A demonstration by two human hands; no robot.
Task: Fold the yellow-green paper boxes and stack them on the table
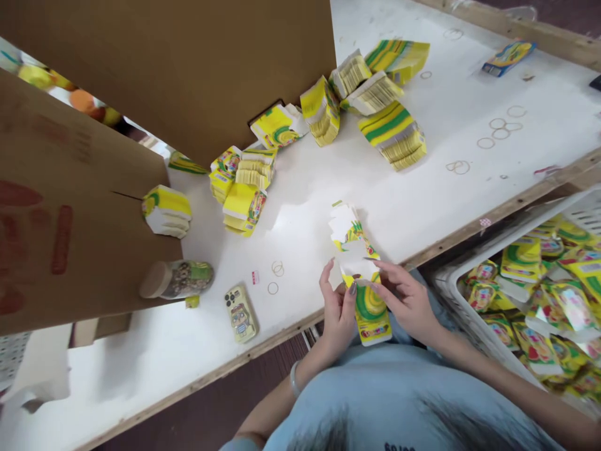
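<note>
In the head view, one phone (241, 313), one jar (181, 280) and one blue box (509, 58) lie on the white table (305, 250); the overlapping yellow stacks (320, 111) defy a sure count. Two hands, left (339, 313) and right (407, 300), pinch the yellow carton (372, 310) between them, near the table's edge.

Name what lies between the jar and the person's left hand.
The head view shows a phone, a small red-and-white slip and thin rings on the table.

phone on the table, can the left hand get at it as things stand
Probably yes: nothing appears to stand between the left hand and the phone, though that hand would first need to let go of the yellow carton.
</note>
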